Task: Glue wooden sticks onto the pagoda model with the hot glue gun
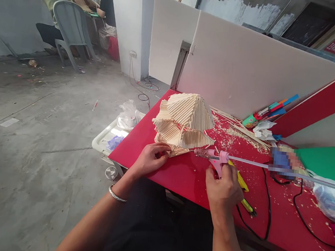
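Note:
A model house (191,114) built of pale wooden sticks, with a sloped, pointed roof, stands on the red table in front of me. At its near left corner, my left hand (152,158) has thumb and fingers closed on the low stick edge; the fingertips are partly hidden. My right hand (225,185) is wrapped round the handle of a pink glue gun (219,157). Its nozzle points left, close to the base of the house. From its back end a long translucent glue stick (250,162) runs out to the right.
Yellow cutters (241,179) lie beside my right hand, near a black cable (270,208). Wood crumbs and loose sticks (250,136) cover the red table (142,139) further back. Plastic bags (332,198) lie right. A white board (237,61) stands behind; a wheeled white cart (101,140) stands left.

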`<state>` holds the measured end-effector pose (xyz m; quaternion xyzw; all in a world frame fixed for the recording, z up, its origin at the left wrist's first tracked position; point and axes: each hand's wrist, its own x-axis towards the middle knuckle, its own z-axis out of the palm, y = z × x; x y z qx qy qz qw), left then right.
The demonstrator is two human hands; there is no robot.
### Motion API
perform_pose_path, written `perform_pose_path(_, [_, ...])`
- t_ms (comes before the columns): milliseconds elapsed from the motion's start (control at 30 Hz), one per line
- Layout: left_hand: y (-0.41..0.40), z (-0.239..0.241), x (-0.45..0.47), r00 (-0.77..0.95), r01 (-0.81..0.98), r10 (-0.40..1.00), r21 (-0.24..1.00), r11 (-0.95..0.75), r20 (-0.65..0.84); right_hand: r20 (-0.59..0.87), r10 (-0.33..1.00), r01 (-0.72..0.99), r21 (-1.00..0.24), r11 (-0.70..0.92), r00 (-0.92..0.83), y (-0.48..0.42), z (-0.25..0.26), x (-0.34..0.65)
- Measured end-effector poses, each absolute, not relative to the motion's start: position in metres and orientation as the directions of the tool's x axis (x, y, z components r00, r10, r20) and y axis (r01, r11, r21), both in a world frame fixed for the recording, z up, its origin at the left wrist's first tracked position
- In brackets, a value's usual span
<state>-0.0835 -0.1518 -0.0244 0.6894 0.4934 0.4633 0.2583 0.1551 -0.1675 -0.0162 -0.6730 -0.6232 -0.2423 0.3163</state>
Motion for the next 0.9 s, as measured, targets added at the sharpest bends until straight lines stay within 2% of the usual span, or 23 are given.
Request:
perform_pose_path(667, [-0.1518,-0.0254,-0.0854,0.196,0.438,0.907,0.794,-0.421,0.373,0.711,0.694,0.992,-0.127,-0.030,0.111,-0.1647,-0.0167,0.1572])
perform_pose_path(900, [-0.1536,-0.0226,-0.0842,0.206,0.425,0.906,0.800,-0.424,0.370,0.734,0.676,0.991,-0.126,0.044,0.063,-0.1690,-0.0154,0.1528])
